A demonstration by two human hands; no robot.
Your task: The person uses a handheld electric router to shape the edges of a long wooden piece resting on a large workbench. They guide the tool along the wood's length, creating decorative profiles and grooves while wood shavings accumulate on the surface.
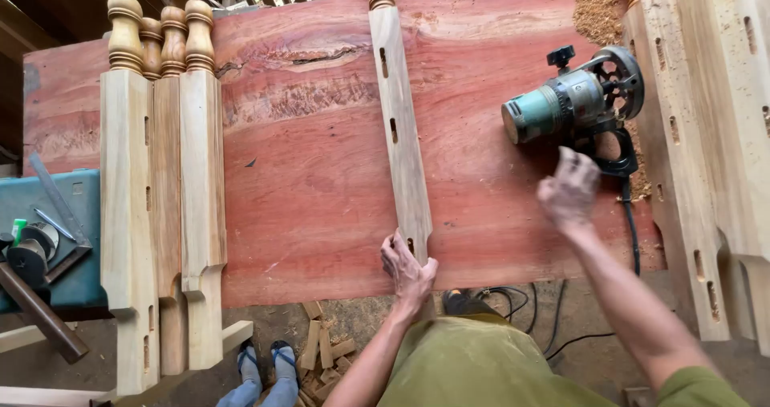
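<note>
At the bottom centre of the frame the left hand (pixel 407 269) closes over the near end of a pale turned post (pixel 399 118), which lies lengthwise up the middle of a broad red slab (pixel 313 198), slots showing along its face. To the right, the right hand (pixel 569 192) hovers with loose, spread fingers, holding nothing, just short of a green-bodied router (pixel 573 101) lying on its side at the upper right, its cord trailing off the slab's near edge. The step in hand looks like steadying the post while reaching for the tool; gripping the router by its handle seems called for next. At left lie three more posts (pixel 164 182); sawdust (pixel 597 2) gathers at the top right.
</note>
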